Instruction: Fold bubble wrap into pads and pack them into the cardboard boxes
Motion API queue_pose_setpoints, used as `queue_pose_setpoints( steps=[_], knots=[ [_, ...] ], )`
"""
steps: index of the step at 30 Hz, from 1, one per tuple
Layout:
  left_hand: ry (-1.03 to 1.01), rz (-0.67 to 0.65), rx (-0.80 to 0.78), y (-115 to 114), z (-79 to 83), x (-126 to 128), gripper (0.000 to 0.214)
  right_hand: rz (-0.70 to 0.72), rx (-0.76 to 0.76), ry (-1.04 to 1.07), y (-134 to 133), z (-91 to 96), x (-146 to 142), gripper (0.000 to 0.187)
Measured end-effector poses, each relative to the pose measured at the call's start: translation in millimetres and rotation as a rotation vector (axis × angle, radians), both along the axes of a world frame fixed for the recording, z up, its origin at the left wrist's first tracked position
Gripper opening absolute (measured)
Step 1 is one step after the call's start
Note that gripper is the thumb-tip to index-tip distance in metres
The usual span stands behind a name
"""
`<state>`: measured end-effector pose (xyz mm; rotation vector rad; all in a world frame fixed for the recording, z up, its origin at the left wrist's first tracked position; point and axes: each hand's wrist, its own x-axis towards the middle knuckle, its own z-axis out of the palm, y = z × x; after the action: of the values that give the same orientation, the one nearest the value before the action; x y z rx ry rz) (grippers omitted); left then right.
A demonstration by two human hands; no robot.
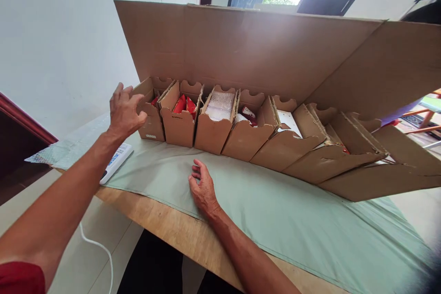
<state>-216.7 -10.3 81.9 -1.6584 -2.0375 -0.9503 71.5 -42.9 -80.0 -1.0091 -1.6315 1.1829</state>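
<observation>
A row of several small open cardboard boxes stands on a green cloth, backed by a large upright cardboard sheet. Some boxes hold red packets, one a bubble-wrapped item. My left hand is raised beside the leftmost box, fingers apart and bent toward its corner, holding nothing. My right hand rests on the cloth in front of the boxes, fingers loosely curled, with nothing in it.
A white remote-like device lies on the cloth's left end under my left forearm. The wooden table edge runs in front; a white cable hangs below. A white wall is at left, a window behind.
</observation>
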Motion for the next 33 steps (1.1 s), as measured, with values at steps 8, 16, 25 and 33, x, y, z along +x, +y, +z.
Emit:
queue_pose_setpoints(
  steps=[8,16,25,33],
  knots=[
    [0.262,-0.122,-0.275,-32,25.8,-7,0.024,-0.003,-0.051,0.062,6,0.0,-2,0.055],
    [0.508,-0.199,-0.285,-86,50.9,54,0.030,0.006,-0.187,0.162,18,4.6,-4,0.050],
    [0.212,-0.366,-0.546,-114,58.3,181,0.019,0.002,-0.274,0.216,30,38.4,40,0.035],
    [-0.461,-0.529,0.207,-123,93.1,169,0.019,-0.145,-0.175,0.121,-11,79.9,156,0.043]
  ],
)
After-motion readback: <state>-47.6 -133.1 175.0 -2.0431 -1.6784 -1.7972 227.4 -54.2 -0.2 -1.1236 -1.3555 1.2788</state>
